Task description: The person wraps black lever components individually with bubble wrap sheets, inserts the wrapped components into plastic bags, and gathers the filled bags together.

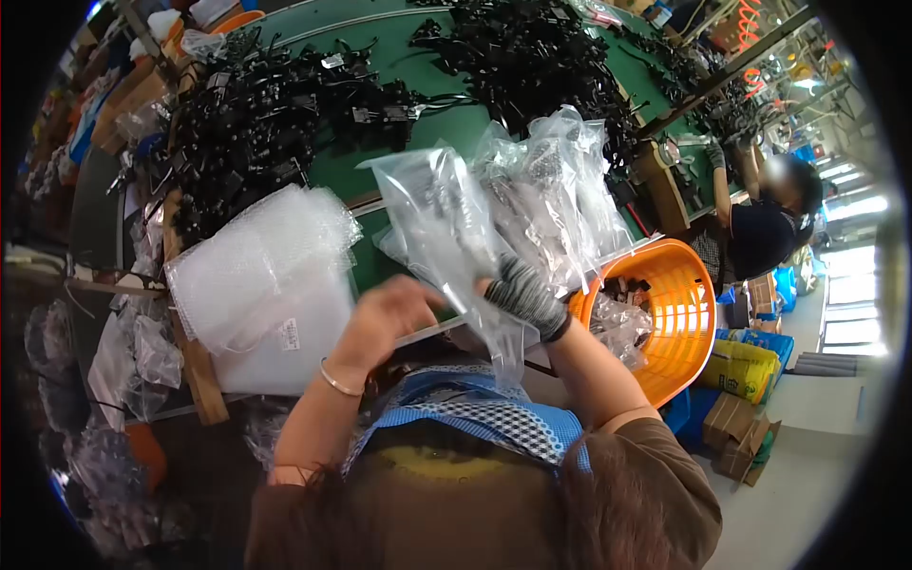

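My right hand (522, 296), in a grey striped glove with a bare fingertip showing, is closed on a clear plastic bag (432, 204) in front of my body. The bag's upper part stands over the bench and its lower end hangs toward my apron. Bare and blurred by motion, my left hand (394, 313) is just left of the bag; its finger state is unclear. Beyond my right hand lies a pile of filled clear bags (551, 190). Left of my left hand are bubble wrap sheets (256, 256).
Heaps of black cabled parts (252, 123) cover much of the green bench (380, 47). An orange basket (698, 323) with plastic bags inside stands at the right. A co-worker (765, 223) is farther right, near cardboard boxes (731, 427).
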Demonstrator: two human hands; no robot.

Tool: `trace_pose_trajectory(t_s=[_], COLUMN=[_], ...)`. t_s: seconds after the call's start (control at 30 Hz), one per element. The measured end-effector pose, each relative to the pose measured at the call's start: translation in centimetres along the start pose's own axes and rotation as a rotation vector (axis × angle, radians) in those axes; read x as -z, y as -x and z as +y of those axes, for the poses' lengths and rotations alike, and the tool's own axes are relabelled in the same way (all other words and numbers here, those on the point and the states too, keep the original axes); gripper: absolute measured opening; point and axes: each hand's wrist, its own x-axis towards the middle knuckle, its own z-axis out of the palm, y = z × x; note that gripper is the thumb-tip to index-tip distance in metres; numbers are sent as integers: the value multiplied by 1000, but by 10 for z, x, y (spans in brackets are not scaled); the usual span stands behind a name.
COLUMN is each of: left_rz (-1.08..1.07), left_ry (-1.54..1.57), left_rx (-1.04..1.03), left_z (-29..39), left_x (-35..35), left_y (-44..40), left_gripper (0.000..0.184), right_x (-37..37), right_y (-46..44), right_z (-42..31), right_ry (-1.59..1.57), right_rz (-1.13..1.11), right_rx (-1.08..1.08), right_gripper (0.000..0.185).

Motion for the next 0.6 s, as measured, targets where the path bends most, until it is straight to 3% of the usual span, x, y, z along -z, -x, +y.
trace_pose_trajectory(t_s=[0.03,0.07,0.13,0.17,0.2,0.23,0.27,0.3,0.33,0.37,0.4,0.43,0.47,0.5,0.53,0.6], left_rz=[374,459,456,444,437,342,342,442,539,617,702,701,701,703,718,760], left_ry=[-147,-37,-89,-118,-92,-172,-229,-239,-254,-169,-78,-42,-7,-3,-13,-48], left_rx=[-134,34,289,418,341,455,416,348,278,348,412,426,441,435,426,407], left_z=[-34,-72,-113,-123,-118,-134,-135,-144,-153,-172,-190,-191,-192,-185,-183,-182], left_x=[28,64,69,60,35,46,32,20,7,14,21,20,18,15,11,6], left_y=[-28,-44,-74,-89,-103,-134,-148,-160,-171,-178,-185,-186,-187,-185,-182,-177], left_gripper=[20,44,62,71,85,84,84,81,77,84,91,102,113,112,109,103], right_x=[13,15,-22,-16,-10,-18,10,-31,-30,9,31,69,101,123,159,184], right_y=[-4,-12,-45,-46,-48,-56,-45,-51,-51,-42,-36,-27,-19,-13,-21,-47], right_z=[-8,9,110,106,98,104,58,106,83,51,43,25,34,47,45,95], right_ry=[-15,239,341,475,610,710,655,569,575,532,648,550,187,38,238,472], right_rz=[60,35,56,38,15,-148,-208,-9,-69,-296,-457,-452,-226,106,368,606], right_rx=[-19,-73,-35,-72,-107,-244,-172,-95,-147,-197,-67,52,338,342,296,115], right_gripper=[36,35,34,34,35,39,45,58,66,71,65,63,57,61,73,107])
